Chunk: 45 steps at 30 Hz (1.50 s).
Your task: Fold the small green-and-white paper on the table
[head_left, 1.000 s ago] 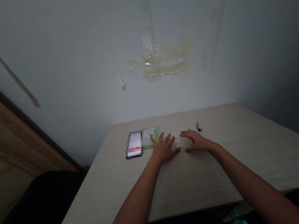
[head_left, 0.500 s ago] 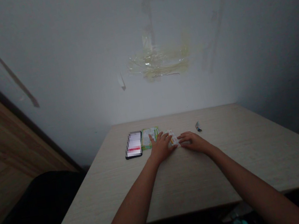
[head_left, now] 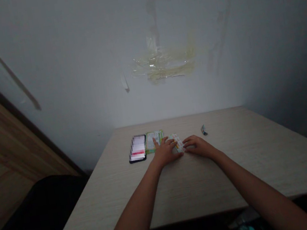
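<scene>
A small pale sheet (head_left: 179,144) with a grid-like pattern and coloured print lies at the middle of the table, between my hands. My left hand (head_left: 166,153) rests over its left part, holding it with thumb and forefinger while the other fingers are spread. At its right edge, my right hand (head_left: 197,146) grips it with bent fingertips and thumb. The fingers hide part of the sheet. Just left of it lies a green-and-white printed packet or card (head_left: 151,138), partly under my left fingers.
A phone (head_left: 137,148) with a lit, blurred screen lies left of the green printed item. A small crumpled scrap (head_left: 204,130) is on the table (head_left: 193,189) to the right. Behind the table stands a wall (head_left: 85,83) with peeling tape (head_left: 167,65).
The pale sheet has turned or tilted slightly, and more of its grid pattern shows. Both hands have shifted only a little; the phone, green item and scrap stay put.
</scene>
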Motion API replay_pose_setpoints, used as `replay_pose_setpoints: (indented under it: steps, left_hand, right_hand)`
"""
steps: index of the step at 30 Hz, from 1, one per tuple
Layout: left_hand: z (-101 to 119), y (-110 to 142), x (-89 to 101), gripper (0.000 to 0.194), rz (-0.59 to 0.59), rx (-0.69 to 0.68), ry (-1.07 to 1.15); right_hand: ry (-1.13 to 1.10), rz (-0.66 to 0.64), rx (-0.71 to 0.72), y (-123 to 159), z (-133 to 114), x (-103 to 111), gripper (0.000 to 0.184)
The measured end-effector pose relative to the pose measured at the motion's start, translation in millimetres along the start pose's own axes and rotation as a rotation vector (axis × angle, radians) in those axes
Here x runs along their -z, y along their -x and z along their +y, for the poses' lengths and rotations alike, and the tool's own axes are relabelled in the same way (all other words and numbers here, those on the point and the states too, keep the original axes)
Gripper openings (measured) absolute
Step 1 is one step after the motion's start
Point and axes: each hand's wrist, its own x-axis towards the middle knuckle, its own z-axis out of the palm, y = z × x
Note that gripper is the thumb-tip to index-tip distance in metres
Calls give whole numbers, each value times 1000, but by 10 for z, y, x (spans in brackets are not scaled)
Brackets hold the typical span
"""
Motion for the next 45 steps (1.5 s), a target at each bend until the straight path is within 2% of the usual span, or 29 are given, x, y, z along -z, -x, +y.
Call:
replay_pose_setpoints:
  steps: [16, 24, 30, 35, 38, 40, 43, 45]
  left_hand:
    - [17, -14, -8, 44, 17, 20, 52]
    - [-6, -20, -13, 47, 11, 17, 52]
    - [-16, -35, -54, 41, 13, 52, 39]
    - [-3, -47, -71, 56, 61, 106, 33]
    - [6, -46, -65, 72, 91, 167, 5]
    - [11, -45, -58, 79, 105, 199, -5]
    - [17, -43, -46, 84, 89, 209, 10]
    - [18, -44, -41, 85, 68, 209, 25]
  right_hand:
    - [14, 18, 4, 10, -8, -38, 18]
    - [-1, 25, 0, 5, -27, -29, 19]
    - [-3, 38, 17, -9, -38, -34, 16]
    - [-26, 52, -26, -15, -81, -48, 13]
    - [-50, 81, -100, -12, -92, -72, 23]
    - [-90, 106, -128, -10, -96, -82, 41]
    - [-126, 126, -96, -11, -103, -75, 64]
    - [-112, 117, -49, -14, -103, -64, 67]
